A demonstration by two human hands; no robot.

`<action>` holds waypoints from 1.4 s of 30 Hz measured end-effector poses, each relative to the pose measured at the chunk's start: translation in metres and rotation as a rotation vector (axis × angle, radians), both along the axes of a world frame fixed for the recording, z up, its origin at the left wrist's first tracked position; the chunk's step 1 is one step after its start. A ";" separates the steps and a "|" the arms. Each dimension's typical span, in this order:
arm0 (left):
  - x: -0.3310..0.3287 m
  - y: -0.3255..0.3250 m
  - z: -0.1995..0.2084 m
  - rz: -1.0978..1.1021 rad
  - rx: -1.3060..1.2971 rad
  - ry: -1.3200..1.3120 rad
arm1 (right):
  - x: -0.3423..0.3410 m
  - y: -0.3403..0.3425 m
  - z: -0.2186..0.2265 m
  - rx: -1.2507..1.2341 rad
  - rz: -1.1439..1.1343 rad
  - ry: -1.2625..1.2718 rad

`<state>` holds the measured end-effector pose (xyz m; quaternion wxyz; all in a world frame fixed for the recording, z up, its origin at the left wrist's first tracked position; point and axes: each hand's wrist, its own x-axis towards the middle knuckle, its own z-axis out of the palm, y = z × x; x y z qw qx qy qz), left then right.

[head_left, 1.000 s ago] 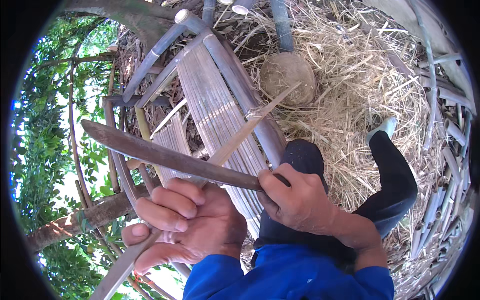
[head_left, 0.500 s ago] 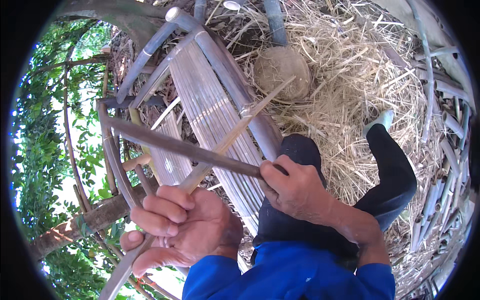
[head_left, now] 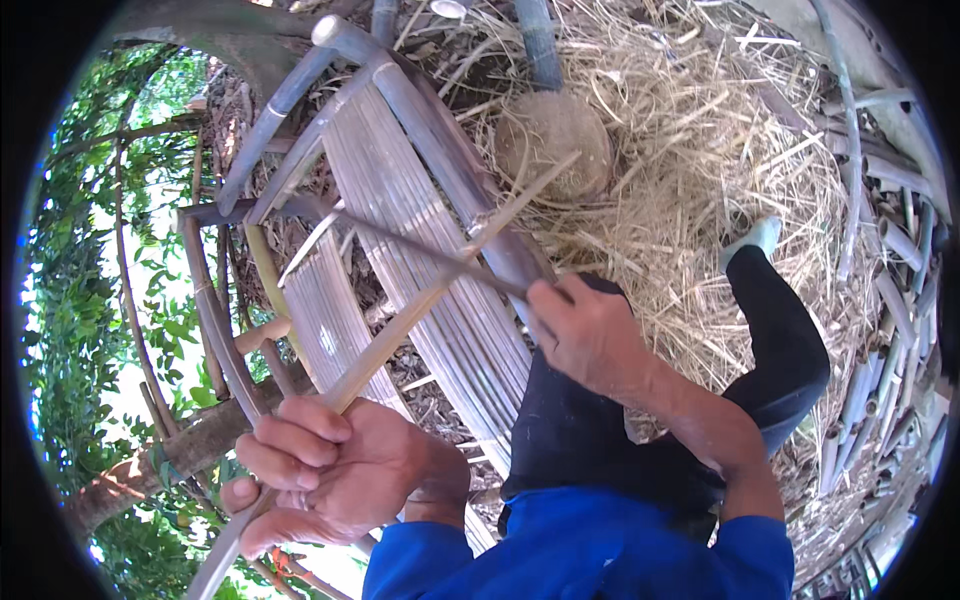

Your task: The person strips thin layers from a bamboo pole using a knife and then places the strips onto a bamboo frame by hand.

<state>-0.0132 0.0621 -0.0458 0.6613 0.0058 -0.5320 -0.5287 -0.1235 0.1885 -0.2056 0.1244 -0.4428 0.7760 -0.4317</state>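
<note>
My left hand [head_left: 345,465] is closed around a long pale bamboo strip [head_left: 395,330]. The strip slants from the lower left up toward the far middle, where it tapers to a thin end. In my closed right hand [head_left: 595,340] is a knife [head_left: 425,248] with a long, narrow, dark blade; my fingers hide its handle. The blade points to the upper left and crosses the strip beyond my left hand. Whether its edge touches the strip there, I cannot tell.
A slatted bamboo bench [head_left: 400,200] with thick pole rails runs beneath the strip. Beyond my knee, a round wooden block [head_left: 555,145] lies among loose shavings [head_left: 680,180]. Cut bamboo poles [head_left: 880,340] are stacked at the right. Leafy plants [head_left: 90,300] stand on the left.
My right hand has shifted slightly outward and the knife blade has swung, its tip now farther right and nearer the strip. The left hand and strip have moved a little left and down.
</note>
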 end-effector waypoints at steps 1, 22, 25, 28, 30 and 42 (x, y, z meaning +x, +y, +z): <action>0.002 0.000 -0.002 0.032 0.005 0.007 | 0.001 0.001 -0.004 -0.043 0.048 0.042; 0.016 -0.047 0.005 -0.065 0.013 0.088 | -0.142 0.012 -0.277 0.440 -0.171 -0.031; 0.006 -0.046 0.003 -0.018 -0.005 0.085 | -0.137 0.007 -0.268 0.472 -0.184 -0.056; -0.008 -0.036 0.008 0.073 0.044 -0.030 | -0.121 0.000 -0.215 0.485 -0.166 -0.111; -0.019 -0.035 0.013 0.247 -0.047 -0.066 | -0.111 -0.001 -0.164 0.482 -0.137 -0.125; -0.043 -0.005 0.006 0.443 -0.099 -0.048 | 0.010 0.010 0.056 -0.178 0.089 0.179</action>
